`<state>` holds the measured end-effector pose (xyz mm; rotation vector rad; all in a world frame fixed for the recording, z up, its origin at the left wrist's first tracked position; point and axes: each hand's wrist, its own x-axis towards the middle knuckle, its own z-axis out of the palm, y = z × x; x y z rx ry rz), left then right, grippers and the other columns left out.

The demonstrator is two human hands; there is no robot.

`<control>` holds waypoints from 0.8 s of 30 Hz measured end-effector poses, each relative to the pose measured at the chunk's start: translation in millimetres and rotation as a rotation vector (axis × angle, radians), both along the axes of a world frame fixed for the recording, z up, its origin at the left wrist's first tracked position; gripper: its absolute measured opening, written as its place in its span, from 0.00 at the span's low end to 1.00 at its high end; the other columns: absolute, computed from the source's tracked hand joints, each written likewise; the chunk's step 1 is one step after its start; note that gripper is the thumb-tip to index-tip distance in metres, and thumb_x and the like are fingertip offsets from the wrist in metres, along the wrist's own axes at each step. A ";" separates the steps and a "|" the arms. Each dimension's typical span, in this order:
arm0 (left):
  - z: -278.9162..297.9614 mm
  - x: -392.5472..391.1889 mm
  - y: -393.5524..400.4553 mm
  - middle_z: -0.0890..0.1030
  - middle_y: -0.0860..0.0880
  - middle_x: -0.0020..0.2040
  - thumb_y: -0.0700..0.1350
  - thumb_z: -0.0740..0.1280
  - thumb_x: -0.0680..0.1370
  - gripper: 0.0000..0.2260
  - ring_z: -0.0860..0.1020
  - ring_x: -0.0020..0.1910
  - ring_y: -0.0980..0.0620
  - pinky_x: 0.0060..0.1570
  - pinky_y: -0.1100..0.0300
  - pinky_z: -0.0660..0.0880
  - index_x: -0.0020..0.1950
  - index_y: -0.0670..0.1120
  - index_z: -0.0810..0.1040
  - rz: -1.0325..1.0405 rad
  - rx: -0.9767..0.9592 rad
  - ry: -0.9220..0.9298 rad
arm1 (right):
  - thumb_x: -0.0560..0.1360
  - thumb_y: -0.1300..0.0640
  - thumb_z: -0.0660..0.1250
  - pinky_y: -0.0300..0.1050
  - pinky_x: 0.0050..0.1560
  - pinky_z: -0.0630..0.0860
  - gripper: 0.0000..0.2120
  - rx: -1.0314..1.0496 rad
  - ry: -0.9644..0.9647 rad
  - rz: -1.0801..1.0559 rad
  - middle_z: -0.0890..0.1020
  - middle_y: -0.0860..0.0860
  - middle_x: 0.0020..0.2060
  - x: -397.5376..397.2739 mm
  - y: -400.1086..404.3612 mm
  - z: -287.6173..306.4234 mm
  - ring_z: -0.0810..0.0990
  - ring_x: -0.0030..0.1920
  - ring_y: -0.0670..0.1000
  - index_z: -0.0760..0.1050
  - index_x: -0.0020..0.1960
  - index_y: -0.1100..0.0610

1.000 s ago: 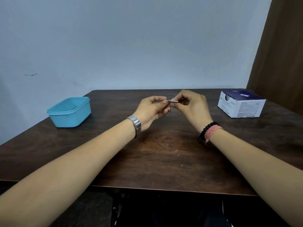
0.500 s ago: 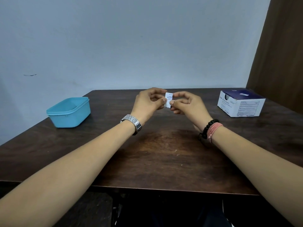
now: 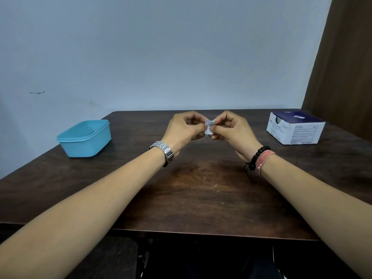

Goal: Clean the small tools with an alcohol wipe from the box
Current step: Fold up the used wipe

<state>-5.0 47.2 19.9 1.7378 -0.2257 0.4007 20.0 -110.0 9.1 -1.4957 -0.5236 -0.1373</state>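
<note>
We see the left hand (image 3: 182, 128) and right hand (image 3: 231, 128) each pinching one side of a small white packet (image 3: 209, 127) (print unreadable), raised above the surface (image 3: 201, 190); box (image 3: 295, 127) far right, tub (image 3: 85, 138) left.

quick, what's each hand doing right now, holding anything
Left hand: closed, pinching the left edge of the small white wipe packet.
Right hand: closed, pinching the right edge of the same packet, held above the table.
</note>
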 end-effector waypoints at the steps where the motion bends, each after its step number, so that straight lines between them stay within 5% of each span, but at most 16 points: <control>1: 0.2 -0.4 0.2 0.83 0.45 0.41 0.35 0.71 0.73 0.06 0.81 0.39 0.52 0.44 0.57 0.80 0.41 0.45 0.82 -0.007 0.006 0.002 | 0.72 0.71 0.69 0.40 0.37 0.80 0.12 -0.002 -0.006 0.002 0.82 0.52 0.34 0.4 0.0 -0.2 0.80 0.31 0.49 0.74 0.37 0.57; 6: 4.1 -3.8 1.5 0.83 0.45 0.41 0.35 0.72 0.73 0.05 0.80 0.37 0.52 0.45 0.54 0.82 0.41 0.45 0.82 -0.039 0.034 -0.012 | 0.72 0.71 0.69 0.40 0.37 0.79 0.11 -0.002 -0.040 0.020 0.82 0.52 0.35 0.8 -1.3 -1.0 0.80 0.33 0.50 0.75 0.38 0.57; 11: 6.2 -2.4 3.0 0.77 0.45 0.37 0.32 0.68 0.74 0.08 0.73 0.31 0.54 0.36 0.63 0.79 0.39 0.43 0.77 -0.143 -0.295 0.196 | 0.73 0.74 0.64 0.39 0.44 0.80 0.16 -0.106 -0.196 0.067 0.81 0.51 0.44 -1.7 -0.4 1.6 0.80 0.40 0.48 0.78 0.50 0.55; 15: 8.1 -0.3 8.5 0.77 0.46 0.35 0.33 0.66 0.75 0.07 0.76 0.30 0.55 0.31 0.67 0.76 0.39 0.43 0.75 -0.189 -0.485 0.399 | 0.71 0.70 0.71 0.40 0.52 0.79 0.18 -0.246 -0.318 0.062 0.82 0.53 0.49 -2.6 -1.3 -1.3 0.81 0.44 0.46 0.78 0.56 0.54; 24: 6.1 -1.2 10.3 0.77 0.47 0.29 0.34 0.65 0.75 0.14 0.73 0.28 0.57 0.28 0.68 0.74 0.29 0.43 0.79 -0.241 -0.449 0.586 | 0.68 0.59 0.77 0.35 0.44 0.78 0.10 -0.291 -0.448 -0.059 0.85 0.51 0.40 -5.5 -2.0 -2.5 0.83 0.42 0.46 0.82 0.47 0.60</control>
